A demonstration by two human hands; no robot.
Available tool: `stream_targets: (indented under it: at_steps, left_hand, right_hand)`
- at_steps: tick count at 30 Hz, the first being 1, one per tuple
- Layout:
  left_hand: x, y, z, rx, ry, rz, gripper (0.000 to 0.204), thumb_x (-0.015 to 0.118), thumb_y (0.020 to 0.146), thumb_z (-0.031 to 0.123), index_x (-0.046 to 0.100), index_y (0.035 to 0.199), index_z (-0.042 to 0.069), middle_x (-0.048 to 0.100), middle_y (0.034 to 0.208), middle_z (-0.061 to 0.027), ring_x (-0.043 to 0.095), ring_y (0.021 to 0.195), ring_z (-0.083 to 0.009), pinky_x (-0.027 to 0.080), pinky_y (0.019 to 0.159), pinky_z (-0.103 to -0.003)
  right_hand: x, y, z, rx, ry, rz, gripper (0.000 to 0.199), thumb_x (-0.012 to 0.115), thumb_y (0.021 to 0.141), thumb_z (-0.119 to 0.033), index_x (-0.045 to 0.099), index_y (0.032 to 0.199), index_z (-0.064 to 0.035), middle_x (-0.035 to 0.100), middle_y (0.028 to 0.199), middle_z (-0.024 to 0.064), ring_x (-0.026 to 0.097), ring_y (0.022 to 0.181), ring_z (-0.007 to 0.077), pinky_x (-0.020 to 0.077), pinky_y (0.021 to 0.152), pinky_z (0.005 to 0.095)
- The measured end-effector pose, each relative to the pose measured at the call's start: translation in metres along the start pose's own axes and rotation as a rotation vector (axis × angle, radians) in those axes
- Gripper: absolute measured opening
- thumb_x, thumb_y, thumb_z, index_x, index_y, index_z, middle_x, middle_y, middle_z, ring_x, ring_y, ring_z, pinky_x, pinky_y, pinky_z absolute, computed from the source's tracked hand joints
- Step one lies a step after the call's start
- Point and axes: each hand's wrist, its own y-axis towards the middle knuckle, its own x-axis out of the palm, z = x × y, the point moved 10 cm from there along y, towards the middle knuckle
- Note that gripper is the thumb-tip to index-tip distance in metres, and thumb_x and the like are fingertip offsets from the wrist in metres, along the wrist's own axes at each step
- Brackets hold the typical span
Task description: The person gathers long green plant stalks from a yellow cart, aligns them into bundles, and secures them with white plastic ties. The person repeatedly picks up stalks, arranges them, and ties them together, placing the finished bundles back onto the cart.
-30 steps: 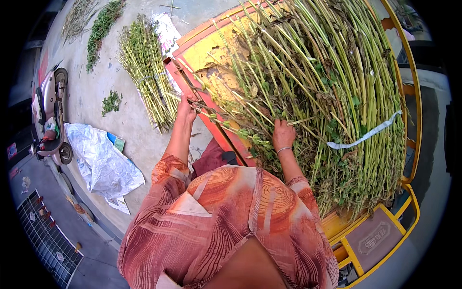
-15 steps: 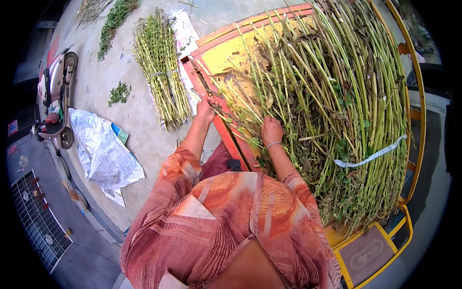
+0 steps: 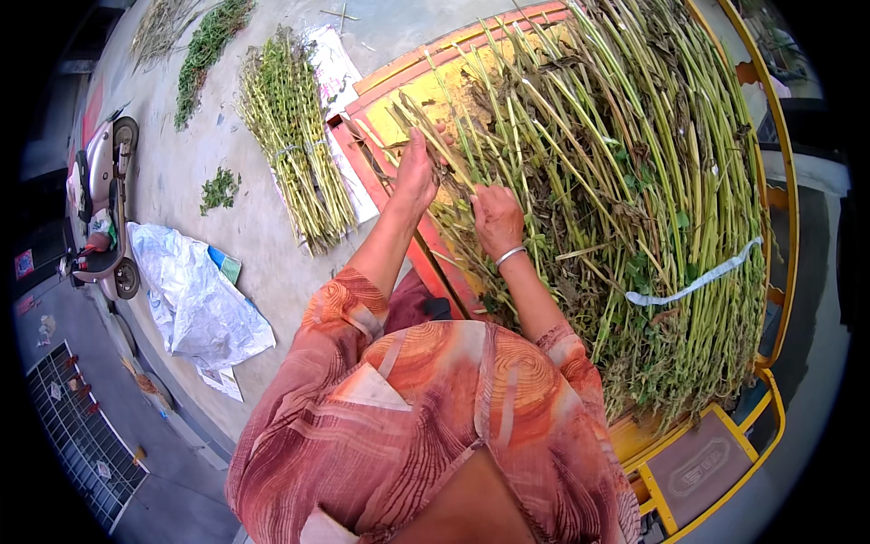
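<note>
A big heap of long green plant stalks (image 3: 625,181) fills a yellow and red cart bed (image 3: 426,68). My left hand (image 3: 415,172) grips the cut ends of a few stalks near the cart's red edge. Just to its right, my right hand (image 3: 497,218), with a silver bangle on the wrist, is closed around stalks in the heap. A white strip (image 3: 698,281) ties part of the heap. My orange patterned sleeves fill the lower middle of the view.
A tied bundle of stalks (image 3: 294,168) lies on the concrete ground left of the cart, on white paper. More greens lie farther back. A crumpled white plastic sheet (image 3: 195,299) and a parked scooter (image 3: 100,208) are at the left. A metal grate sits lower left.
Both hands have moved up and farther into the heap, coming closer together on the stalk ends. The view has shifted a little, so the cart sits lower in the picture.
</note>
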Motion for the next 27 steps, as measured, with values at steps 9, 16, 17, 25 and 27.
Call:
stream_targets:
  at_steps: [9, 16, 17, 25, 27]
  left_hand:
    - [0.03, 0.021, -0.008, -0.113, 0.211, -0.018, 0.024, 0.067, 0.085, 0.03, 0.058, 0.091, 0.008, 0.062, 0.08, -0.0021, 0.057, 0.067, -0.0112, 0.051, 0.06, -0.027]
    - [0.108, 0.018, -0.007, -0.207, 0.129, -0.134, 0.026, 0.064, 0.088, 0.025, 0.055, 0.088, 0.001, 0.062, 0.08, -0.0092, 0.063, 0.078, -0.0196, 0.056, 0.067, -0.036]
    - [0.111, 0.02, -0.009, -0.208, 0.135, -0.162, 0.026, 0.065, 0.087, 0.025, 0.055, 0.088, 0.001, 0.061, 0.078, -0.009, 0.063, 0.076, -0.0198, 0.056, 0.067, -0.036]
    - [0.105, 0.029, -0.021, -0.227, 0.052, -0.064, 0.024, 0.068, 0.085, 0.023, 0.053, 0.082, 0.005, 0.052, 0.06, -0.0035, 0.054, 0.053, -0.0181, 0.049, 0.052, -0.035]
    - [0.103, 0.029, -0.023, -0.243, 0.028, -0.047, 0.025, 0.067, 0.086, 0.025, 0.052, 0.081, 0.005, 0.052, 0.06, -0.0033, 0.054, 0.052, -0.0183, 0.049, 0.053, -0.035]
  right_hand:
    - [-0.038, -0.025, -0.023, -0.089, -0.038, 0.062, 0.018, 0.062, 0.078, -0.013, 0.057, 0.095, -0.0071, 0.054, 0.091, 0.0099, 0.054, 0.085, 0.0281, 0.0464, 0.072, 0.0393]
    - [0.082, -0.162, 0.036, -0.04, -0.55, -0.194, 0.026, 0.047, 0.086, -0.016, 0.05, 0.111, -0.0094, 0.051, 0.105, 0.0113, 0.051, 0.096, 0.0278, 0.0429, 0.078, 0.0426]
    - [0.089, -0.168, 0.045, -0.043, -0.568, -0.23, 0.027, 0.046, 0.086, -0.016, 0.049, 0.113, -0.0093, 0.051, 0.105, 0.0117, 0.05, 0.097, 0.0275, 0.0424, 0.078, 0.0427]
    - [0.121, -0.181, 0.083, 0.016, -0.624, -0.418, 0.03, 0.049, 0.083, -0.014, 0.049, 0.112, -0.0072, 0.057, 0.092, 0.0088, 0.058, 0.081, 0.0226, 0.0438, 0.068, 0.0374]
    - [0.123, -0.182, 0.089, 0.055, -0.601, -0.437, 0.03, 0.05, 0.081, -0.013, 0.049, 0.111, -0.0065, 0.058, 0.088, 0.0085, 0.06, 0.078, 0.0226, 0.0443, 0.067, 0.0372]
